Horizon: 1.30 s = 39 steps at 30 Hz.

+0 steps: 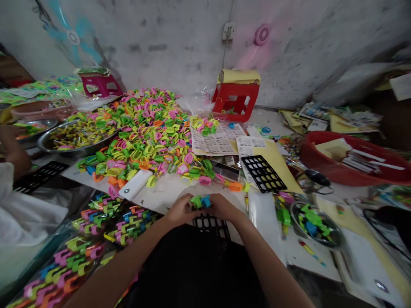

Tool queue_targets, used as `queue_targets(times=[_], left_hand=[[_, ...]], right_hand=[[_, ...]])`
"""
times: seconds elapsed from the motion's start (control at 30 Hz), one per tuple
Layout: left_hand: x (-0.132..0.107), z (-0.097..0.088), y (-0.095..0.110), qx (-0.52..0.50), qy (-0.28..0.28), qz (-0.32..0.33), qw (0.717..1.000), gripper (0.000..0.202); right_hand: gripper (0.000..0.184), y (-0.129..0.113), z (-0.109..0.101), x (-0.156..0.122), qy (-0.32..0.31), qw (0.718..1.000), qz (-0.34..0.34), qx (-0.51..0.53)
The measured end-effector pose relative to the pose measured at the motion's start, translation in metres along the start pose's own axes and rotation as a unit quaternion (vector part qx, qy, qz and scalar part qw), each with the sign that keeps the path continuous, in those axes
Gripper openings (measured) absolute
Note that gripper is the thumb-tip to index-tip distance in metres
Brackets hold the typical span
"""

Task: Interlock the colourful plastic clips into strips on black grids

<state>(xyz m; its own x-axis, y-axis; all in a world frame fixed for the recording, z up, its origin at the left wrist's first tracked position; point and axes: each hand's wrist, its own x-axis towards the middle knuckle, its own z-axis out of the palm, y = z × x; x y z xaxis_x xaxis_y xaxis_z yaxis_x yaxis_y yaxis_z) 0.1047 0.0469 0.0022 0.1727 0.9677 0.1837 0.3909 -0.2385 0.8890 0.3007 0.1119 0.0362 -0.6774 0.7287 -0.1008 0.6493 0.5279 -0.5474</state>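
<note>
My left hand (pixel 180 209) is closed round a small green plastic piece (pixel 196 202), shaped like a toy watch. Beside it, my right hand (pixel 224 207) grips a blue piece (pixel 206 201) of similar shape. The two pieces are close together between my fingers; whether they touch I cannot tell. Just below my hands lies a black grid tray (pixel 210 223) with rectangular openings, partly hidden by my hands and dark clothing. A big heap of pink, green, yellow and orange toy watches (pixel 150 128) spreads over the table beyond.
Bagged rows of coloured watches (pixel 77 256) lie at lower left, near a co-worker's arm (pixel 13 145). A second black grid (pixel 263 173) rests on papers. Around stand a metal bowl (pixel 338 241), a metal basin (pixel 43 143), a red tub (pixel 310 171) and a red stool (pixel 236 92).
</note>
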Motion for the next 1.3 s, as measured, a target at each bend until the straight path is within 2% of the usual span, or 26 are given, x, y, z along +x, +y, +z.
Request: queue_targets(times=[0.07, 0.13, 0.23, 0.3, 0.33, 0.4, 0.43, 0.47, 0.5, 0.53, 0.6, 0.67, 0.73, 0.77, 0.83, 0.9, 0.97, 1.07, 1.23, 1.3], left_hand=[[0.000, 0.011, -0.001, -0.032, 0.010, -0.025, 0.999, 0.038], [0.002, 0.023, -0.005, -0.062, 0.007, -0.054, 0.997, 0.034], [0.007, 0.029, -0.012, -0.057, -0.012, -0.071, 0.996, 0.019], [0.010, 0.023, -0.017, -0.045, -0.022, -0.073, 0.996, 0.016], [0.011, 0.018, -0.020, -0.039, -0.027, -0.075, 0.996, 0.015], [0.011, 0.007, -0.025, -0.028, -0.039, -0.078, 0.996, 0.013], [0.011, 0.002, -0.027, -0.024, -0.043, -0.080, 0.996, 0.013], [0.010, -0.001, -0.029, -0.020, -0.046, -0.081, 0.995, 0.013], [0.010, -0.004, -0.030, -0.015, -0.048, -0.082, 0.995, 0.014], [0.009, -0.005, -0.031, -0.011, -0.048, -0.082, 0.995, 0.015], [0.008, -0.005, -0.032, -0.005, -0.048, -0.080, 0.996, 0.017], [0.007, -0.004, -0.032, -0.004, -0.049, -0.074, 0.996, 0.018], [0.006, -0.004, -0.032, -0.008, -0.051, -0.067, 0.996, 0.020], [0.006, -0.004, -0.032, -0.011, -0.052, -0.064, 0.997, 0.023], [0.005, -0.004, -0.032, -0.021, -0.047, -0.059, 0.997, 0.030], [0.004, -0.004, -0.032, -0.025, -0.041, -0.058, 0.997, 0.030], [0.004, -0.004, -0.032, -0.023, -0.039, -0.060, 0.997, 0.023], [0.005, -0.004, -0.032, -0.017, -0.043, -0.064, 0.997, 0.019], [0.006, -0.004, -0.033, -0.013, -0.046, -0.062, 0.997, 0.021], [0.006, -0.004, -0.033, -0.012, -0.046, -0.061, 0.997, 0.021]], right_hand=[[0.035, 0.011, -0.012, 0.001, 0.036, 0.997, 0.046, -0.041], [0.042, 0.022, -0.022, 0.006, 0.091, 0.985, 0.117, -0.092], [0.027, 0.031, -0.029, 0.012, 0.131, 0.966, 0.173, -0.138], [0.021, 0.031, -0.031, 0.008, 0.135, 0.965, 0.175, -0.139], [0.020, 0.029, -0.032, 0.002, 0.160, 0.963, 0.179, -0.123], [0.022, 0.024, -0.034, -0.013, 0.269, 0.944, 0.191, -0.016], [0.026, 0.022, -0.034, -0.022, 0.334, 0.918, 0.196, 0.084], [0.029, 0.020, -0.033, -0.030, 0.387, 0.877, 0.197, 0.207], [0.032, 0.018, -0.029, -0.037, 0.410, 0.826, 0.193, 0.335], [0.034, 0.015, -0.023, -0.043, 0.400, 0.778, 0.186, 0.448], [0.035, 0.009, -0.005, -0.049, 0.324, 0.702, 0.173, 0.611], [0.037, 0.000, 0.016, -0.050, 0.223, 0.666, 0.166, 0.692], [0.040, -0.010, 0.034, -0.047, 0.141, 0.653, 0.157, 0.728], [0.040, -0.015, 0.039, -0.045, 0.116, 0.652, 0.150, 0.734], [0.038, -0.021, 0.043, -0.041, 0.105, 0.662, 0.137, 0.729], [0.039, -0.024, 0.043, -0.037, 0.120, 0.681, 0.137, 0.710], [0.038, -0.023, 0.042, -0.032, 0.162, 0.706, 0.145, 0.674], [0.033, -0.020, 0.046, -0.023, 0.226, 0.758, 0.157, 0.592], [0.028, -0.016, 0.052, -0.014, 0.165, 0.860, 0.134, 0.463], [0.024, -0.015, 0.050, -0.013, 0.171, 0.901, 0.111, 0.383]])
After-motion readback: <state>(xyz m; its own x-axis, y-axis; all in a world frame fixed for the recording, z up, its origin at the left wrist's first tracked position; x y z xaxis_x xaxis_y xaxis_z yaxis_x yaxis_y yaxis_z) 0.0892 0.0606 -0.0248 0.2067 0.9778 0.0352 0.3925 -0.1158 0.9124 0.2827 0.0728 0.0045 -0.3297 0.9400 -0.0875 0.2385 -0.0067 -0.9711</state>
